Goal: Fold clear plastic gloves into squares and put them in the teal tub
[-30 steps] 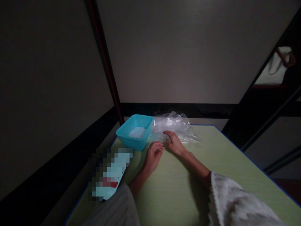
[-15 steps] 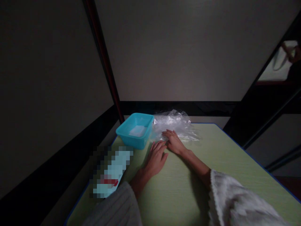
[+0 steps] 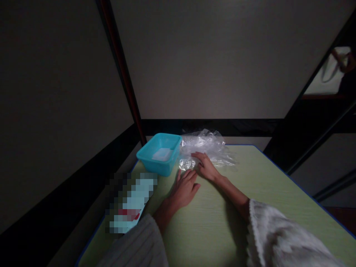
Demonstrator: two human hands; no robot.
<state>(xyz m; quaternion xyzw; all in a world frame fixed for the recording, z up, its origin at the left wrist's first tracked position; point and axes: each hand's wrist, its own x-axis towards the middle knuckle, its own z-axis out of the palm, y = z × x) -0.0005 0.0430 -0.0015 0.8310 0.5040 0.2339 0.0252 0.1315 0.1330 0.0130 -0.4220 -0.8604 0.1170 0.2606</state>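
Evidently lays the left hand (image 3: 184, 189) palm down on the counter (image 3: 219, 226), fingers fanned apart with nothing visible in them, tips at the near edge of some clear plastic (image 3: 213, 146); cannot tell whether touching it. Reaches the right hand (image 3: 208, 167) over that same plastic, fingers loosely arched, a gap showing between thumb and forefinger, with no visible grip; cannot tell how firmly pressed. Probably rests both hands low and close together because of plastic so light and crinkled, apt to slide or spring up without some weight on it. Shows it at the far side of the counter, just right of a turquoise basin (image 3: 160, 167), crumpled higher at the back. Has that basin open side up, a white thing (image 3: 162, 154) inside, too indistinct to name. Has a pixelated pale-green object (image 3: 137, 196) along the left edge, perhaps placed there for forearm room.
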